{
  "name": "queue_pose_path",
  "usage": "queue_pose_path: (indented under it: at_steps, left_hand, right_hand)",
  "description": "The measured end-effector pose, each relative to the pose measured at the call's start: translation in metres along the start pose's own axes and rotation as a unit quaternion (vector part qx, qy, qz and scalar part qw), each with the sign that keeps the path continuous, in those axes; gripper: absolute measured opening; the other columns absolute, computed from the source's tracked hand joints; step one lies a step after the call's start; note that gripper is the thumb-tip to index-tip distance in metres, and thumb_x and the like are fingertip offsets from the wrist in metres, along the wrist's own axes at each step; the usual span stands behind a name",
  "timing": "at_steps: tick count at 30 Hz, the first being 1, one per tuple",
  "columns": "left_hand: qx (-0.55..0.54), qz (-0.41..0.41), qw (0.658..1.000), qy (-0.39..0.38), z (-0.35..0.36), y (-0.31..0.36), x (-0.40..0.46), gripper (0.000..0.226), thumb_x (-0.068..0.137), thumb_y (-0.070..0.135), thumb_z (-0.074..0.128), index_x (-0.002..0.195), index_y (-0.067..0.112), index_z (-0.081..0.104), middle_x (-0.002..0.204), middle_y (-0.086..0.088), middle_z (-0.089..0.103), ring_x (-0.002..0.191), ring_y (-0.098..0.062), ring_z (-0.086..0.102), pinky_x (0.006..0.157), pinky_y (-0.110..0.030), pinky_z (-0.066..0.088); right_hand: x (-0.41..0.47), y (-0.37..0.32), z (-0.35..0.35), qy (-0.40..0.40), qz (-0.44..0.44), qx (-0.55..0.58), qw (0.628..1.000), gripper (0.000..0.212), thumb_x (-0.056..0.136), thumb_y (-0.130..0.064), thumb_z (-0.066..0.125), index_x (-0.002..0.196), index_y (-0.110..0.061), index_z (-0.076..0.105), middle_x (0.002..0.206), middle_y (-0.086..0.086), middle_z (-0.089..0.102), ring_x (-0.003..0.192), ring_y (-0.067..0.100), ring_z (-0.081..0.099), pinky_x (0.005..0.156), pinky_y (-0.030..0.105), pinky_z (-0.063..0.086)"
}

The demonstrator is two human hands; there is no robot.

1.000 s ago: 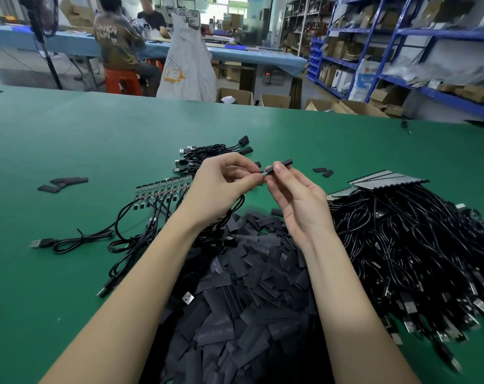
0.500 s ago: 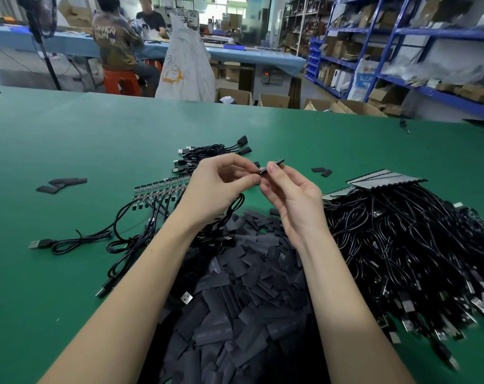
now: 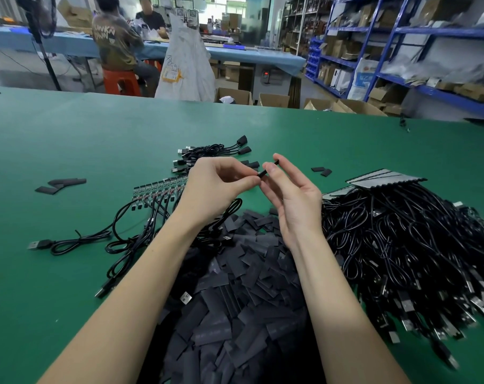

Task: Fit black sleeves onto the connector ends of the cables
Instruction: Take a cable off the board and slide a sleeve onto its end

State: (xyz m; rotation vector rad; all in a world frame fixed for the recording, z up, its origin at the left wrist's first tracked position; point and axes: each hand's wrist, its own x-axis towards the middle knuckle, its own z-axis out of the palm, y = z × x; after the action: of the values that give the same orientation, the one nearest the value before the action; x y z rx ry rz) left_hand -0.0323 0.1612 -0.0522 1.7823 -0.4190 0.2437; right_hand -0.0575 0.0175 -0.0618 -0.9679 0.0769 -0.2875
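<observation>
Both bare forearms reached forward from the bottom of the view and converged toward the middle. The left hand (image 3: 216, 187) was turned palm-inward, its fingers curled and its thumb and forefinger pinched together at the tips. The right hand (image 3: 293, 200) faced it, palm toward the left — thumb and forefinger pinched close to the left fingertips, the other fingers loosely bent behind. The two hands nearly touched at the fingertips.

A green desk (image 3: 97, 128) fills the lower frame. Along the upper left runs a blue-topped bench (image 3: 69, 44) where two people sit, one on an orange stool (image 3: 121, 81). A white sack (image 3: 187, 67) hangs at upper centre. Blue shelving (image 3: 401, 51) holding cardboard boxes lines the upper right; open cartons (image 3: 274, 99) sit on the floor.
</observation>
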Motion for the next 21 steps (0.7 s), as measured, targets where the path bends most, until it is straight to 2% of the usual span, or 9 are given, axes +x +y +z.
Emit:
queue_pose_path:
  at_steps: [9,16,19,21]
  left_hand:
    - [0.032,-0.01,0.999,0.007,-0.001,0.002,0.0,0.009,0.079,0.014,0.085,0.082,0.019,0.078,0.071,0.004,0.076,0.07,-0.007,0.072,0.073,-0.021,0.055]
    - [0.054,-0.005,0.999,0.01,-0.004,0.005,-0.001,0.009,0.081,0.012,0.084,0.085,0.017,0.078,0.073,0.004,0.077,0.074,-0.006,0.073,0.078,-0.023,0.058]
    - [0.07,-0.012,0.997,-0.022,-0.005,0.008,-0.001,0.017,0.084,0.021,0.083,0.099,0.02,0.074,0.081,0.004,0.078,0.082,-0.01,0.073,0.085,-0.025,0.057]
    - [0.131,-0.02,0.989,-0.06,-0.011,0.008,0.001,0.021,0.086,0.029,0.081,0.104,0.026,0.071,0.084,0.008,0.077,0.085,-0.009,0.072,0.085,-0.024,0.055]
  right_hand:
    - [0.001,0.004,0.001,-0.004,0.0,-0.011,1.0,0.021,0.088,0.0,0.074,0.099,-0.018,0.077,0.096,0.012,0.077,0.086,0.016,0.074,0.075,0.024,0.059]
    - [0.001,0.005,0.003,-0.002,-0.012,-0.023,1.0,0.023,0.088,0.0,0.075,0.104,-0.016,0.076,0.096,0.01,0.079,0.087,0.017,0.076,0.076,0.025,0.06]
    - [0.003,0.004,0.003,-0.002,-0.03,-0.019,0.999,0.027,0.088,0.0,0.074,0.108,-0.018,0.073,0.092,0.009,0.079,0.084,0.016,0.075,0.077,0.026,0.06]
    - [0.004,0.0,0.001,0.01,-0.033,0.008,0.999,0.035,0.087,0.001,0.075,0.115,-0.02,0.071,0.092,0.011,0.078,0.083,0.016,0.075,0.078,0.027,0.06]
